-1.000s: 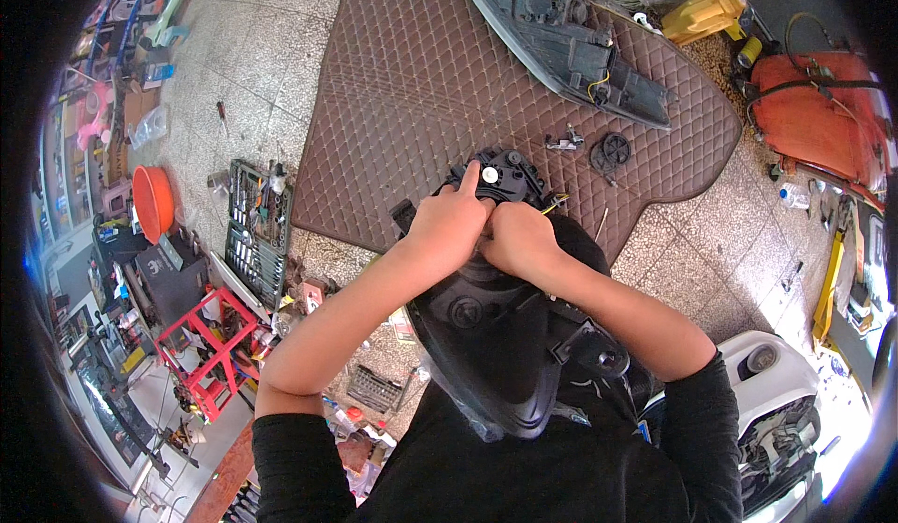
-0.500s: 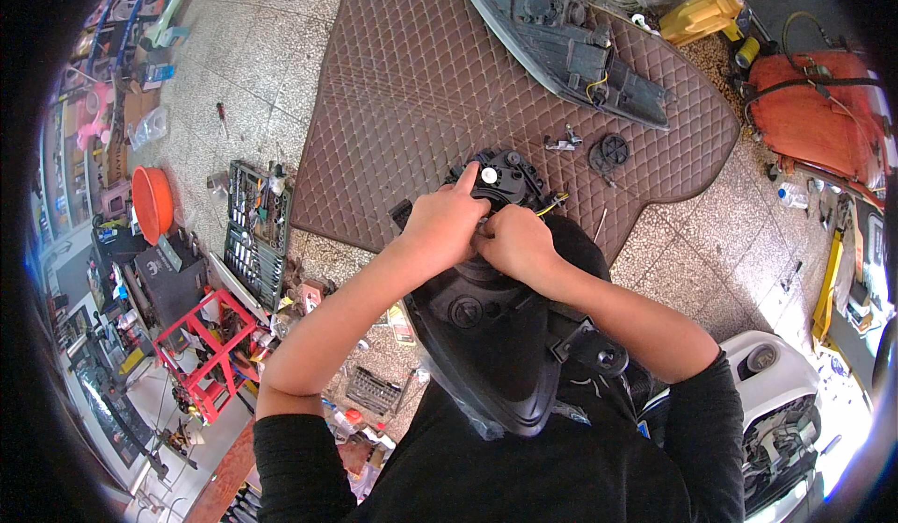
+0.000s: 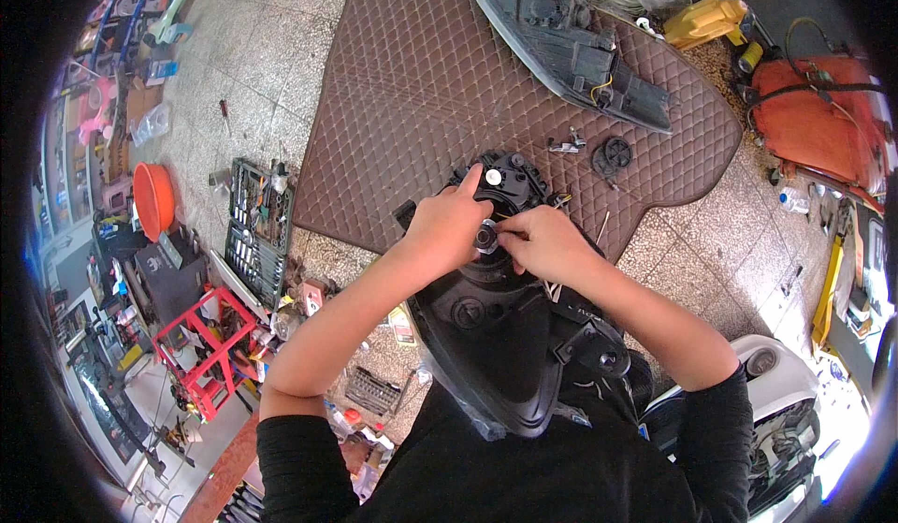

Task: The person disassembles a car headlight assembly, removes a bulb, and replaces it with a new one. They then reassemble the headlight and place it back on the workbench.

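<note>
Headlamp housing (image 3: 500, 336), black, lies mid-view over the person's dark clothing, its narrow end toward the body, its back end overlapping the near edge of a mat. Notes from left to right.

Far left: orange bowl (image 3: 153, 203) on the speckled floor; below it a red metal frame (image 3: 199, 359). Next, an open tool case (image 3: 257, 238) lying beside the mat.

Centre: left hand (image 3: 444, 228) laid on the housing's back end, forefinger stretched out just beside a white cap (image 3: 493, 177), other fingers bent; cannot tell whether they clasp anything underneath. Between the two hands sits a round fitting (image 3: 485, 237), dark in the middle with a paler rim. Right hand (image 3: 547, 242) comes in from the right, thumb and forefinger drawn together at the fitting's edge; whether they truly pinch it, cannot tell.

Right of centre: brown quilted mat (image 3: 402, 83) spreads behind, bearing a small metal part (image 3: 567, 141), a round black part (image 3: 613, 155) and, farther off, a second headlamp (image 3: 561, 46).

Judgement: step in hand seems to be fingertip work on the fitting, left hand probably bracing. Next move would call for a steady housing, light fingers and a straight, even pressure, with the rim kept free of tilt
</note>
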The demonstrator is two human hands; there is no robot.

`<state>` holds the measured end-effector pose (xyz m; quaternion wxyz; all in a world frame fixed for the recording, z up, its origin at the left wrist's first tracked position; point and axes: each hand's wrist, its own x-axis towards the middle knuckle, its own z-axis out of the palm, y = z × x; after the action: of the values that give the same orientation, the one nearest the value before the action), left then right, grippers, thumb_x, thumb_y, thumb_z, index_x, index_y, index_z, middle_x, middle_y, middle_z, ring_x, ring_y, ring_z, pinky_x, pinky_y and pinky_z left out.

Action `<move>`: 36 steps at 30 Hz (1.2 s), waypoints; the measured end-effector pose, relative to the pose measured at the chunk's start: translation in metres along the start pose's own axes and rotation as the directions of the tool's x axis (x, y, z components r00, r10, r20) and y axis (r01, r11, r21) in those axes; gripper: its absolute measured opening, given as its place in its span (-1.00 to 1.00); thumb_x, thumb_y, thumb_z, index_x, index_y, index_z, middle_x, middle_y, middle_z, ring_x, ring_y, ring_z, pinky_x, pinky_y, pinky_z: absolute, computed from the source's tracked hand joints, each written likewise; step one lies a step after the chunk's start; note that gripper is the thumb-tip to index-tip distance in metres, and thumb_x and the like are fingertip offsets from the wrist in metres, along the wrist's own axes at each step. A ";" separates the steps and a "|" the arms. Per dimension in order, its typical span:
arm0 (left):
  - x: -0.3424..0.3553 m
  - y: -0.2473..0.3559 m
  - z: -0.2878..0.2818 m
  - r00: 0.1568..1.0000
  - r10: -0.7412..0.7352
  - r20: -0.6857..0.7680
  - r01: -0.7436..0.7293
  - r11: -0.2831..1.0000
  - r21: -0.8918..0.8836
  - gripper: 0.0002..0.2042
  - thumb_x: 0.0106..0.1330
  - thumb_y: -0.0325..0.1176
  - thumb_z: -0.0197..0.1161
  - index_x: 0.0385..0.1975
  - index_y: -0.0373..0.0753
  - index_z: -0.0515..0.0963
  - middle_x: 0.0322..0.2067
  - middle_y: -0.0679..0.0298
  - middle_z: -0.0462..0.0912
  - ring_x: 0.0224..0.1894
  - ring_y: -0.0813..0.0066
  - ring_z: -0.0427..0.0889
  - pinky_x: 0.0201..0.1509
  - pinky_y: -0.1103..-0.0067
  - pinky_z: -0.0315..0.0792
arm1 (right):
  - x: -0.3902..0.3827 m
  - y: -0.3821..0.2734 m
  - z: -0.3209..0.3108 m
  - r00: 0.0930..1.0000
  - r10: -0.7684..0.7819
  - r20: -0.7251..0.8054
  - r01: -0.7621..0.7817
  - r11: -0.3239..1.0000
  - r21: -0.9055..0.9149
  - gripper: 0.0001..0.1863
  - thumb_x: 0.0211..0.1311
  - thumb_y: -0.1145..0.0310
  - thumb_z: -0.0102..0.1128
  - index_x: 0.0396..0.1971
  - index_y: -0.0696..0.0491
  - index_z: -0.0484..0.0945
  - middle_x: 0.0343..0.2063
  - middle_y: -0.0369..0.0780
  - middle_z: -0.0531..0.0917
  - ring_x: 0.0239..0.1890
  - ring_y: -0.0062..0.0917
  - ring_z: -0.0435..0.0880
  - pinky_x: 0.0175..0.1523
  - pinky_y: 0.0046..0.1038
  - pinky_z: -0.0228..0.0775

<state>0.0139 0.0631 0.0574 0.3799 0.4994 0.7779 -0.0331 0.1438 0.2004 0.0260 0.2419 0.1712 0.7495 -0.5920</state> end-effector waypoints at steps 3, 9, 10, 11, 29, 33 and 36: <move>-0.001 0.001 -0.001 1.000 0.006 -0.005 -0.006 1.000 0.001 -0.50 -0.18 -0.34 0.61 -0.14 -0.14 0.63 0.38 -0.13 0.22 0.06 0.07 0.64 0.02 0.31 0.62 | -0.004 0.007 -0.011 0.950 -0.245 -0.194 0.201 0.954 -0.221 -0.80 0.18 0.44 0.21 -0.24 0.11 0.73 -0.47 -0.04 0.71 -0.39 -0.19 0.72 -0.20 -0.28 0.56; -0.002 0.000 0.000 1.000 0.013 -0.010 -0.013 1.000 -0.003 -0.51 -0.15 -0.33 0.60 -0.13 -0.14 0.62 0.38 -0.14 0.22 0.07 0.06 0.63 0.02 0.32 0.62 | -0.003 0.015 -0.020 0.894 -0.447 -0.022 0.389 0.799 -0.459 -0.83 0.10 0.38 0.23 -0.31 0.00 0.72 -0.43 -0.14 0.66 -0.30 -0.18 0.70 -0.20 -0.18 0.55; -0.002 0.000 0.000 1.000 0.012 -0.007 -0.012 1.000 -0.003 -0.51 -0.14 -0.32 0.59 -0.13 -0.14 0.62 0.38 -0.14 0.22 0.07 0.06 0.63 0.02 0.31 0.62 | -0.001 0.015 -0.019 0.876 -0.483 0.017 0.431 0.766 -0.477 -0.82 0.08 0.39 0.23 -0.30 -0.01 0.72 -0.43 -0.16 0.63 -0.29 -0.20 0.70 -0.20 -0.18 0.55; -0.001 0.000 0.000 1.000 0.016 -0.010 -0.016 1.000 -0.001 -0.51 -0.14 -0.32 0.59 -0.13 -0.14 0.62 0.38 -0.14 0.22 0.07 0.06 0.63 0.03 0.31 0.62 | 0.002 0.015 -0.018 0.855 -0.516 0.057 0.473 0.729 -0.494 -0.80 0.06 0.39 0.24 -0.28 -0.03 0.72 -0.43 -0.18 0.61 -0.29 -0.22 0.69 -0.21 -0.19 0.54; 0.001 -0.004 0.001 1.000 -0.008 0.012 0.009 1.000 -0.027 -0.50 -0.15 -0.32 0.59 -0.11 -0.13 0.62 0.43 -0.08 0.15 0.10 0.01 0.61 0.10 0.27 0.57 | 0.027 0.011 -0.019 0.784 -0.569 0.249 0.609 0.622 -0.492 -0.82 0.02 0.40 0.24 -0.35 -0.06 0.72 -0.44 -0.15 0.66 -0.34 -0.20 0.72 -0.25 -0.18 0.54; 0.000 -0.005 0.000 1.000 -0.005 0.010 0.005 1.000 -0.027 -0.52 -0.16 -0.32 0.59 -0.14 -0.15 0.62 0.43 -0.08 0.14 0.11 0.01 0.61 0.10 0.27 0.57 | 0.028 0.008 -0.016 0.793 -0.546 0.271 0.602 0.627 -0.495 -0.84 -0.01 0.42 0.25 -0.37 -0.04 0.72 -0.48 -0.16 0.70 -0.36 -0.20 0.73 -0.28 -0.18 0.55; 0.000 -0.004 0.000 1.000 0.001 0.005 -0.001 0.999 -0.044 -0.51 -0.17 -0.34 0.60 -0.15 -0.16 0.61 0.42 -0.09 0.14 0.13 0.01 0.60 0.11 0.27 0.57 | 0.029 0.006 -0.013 0.829 -0.428 0.361 0.559 0.636 -0.531 -0.82 -0.03 0.44 0.26 -0.37 -0.02 0.71 -0.49 -0.13 0.70 -0.36 -0.20 0.74 -0.28 -0.17 0.55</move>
<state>0.0103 0.0614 0.0563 0.3927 0.4914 0.7772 -0.0171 0.1207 0.2136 0.0075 0.1865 -0.1907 0.8894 -0.3713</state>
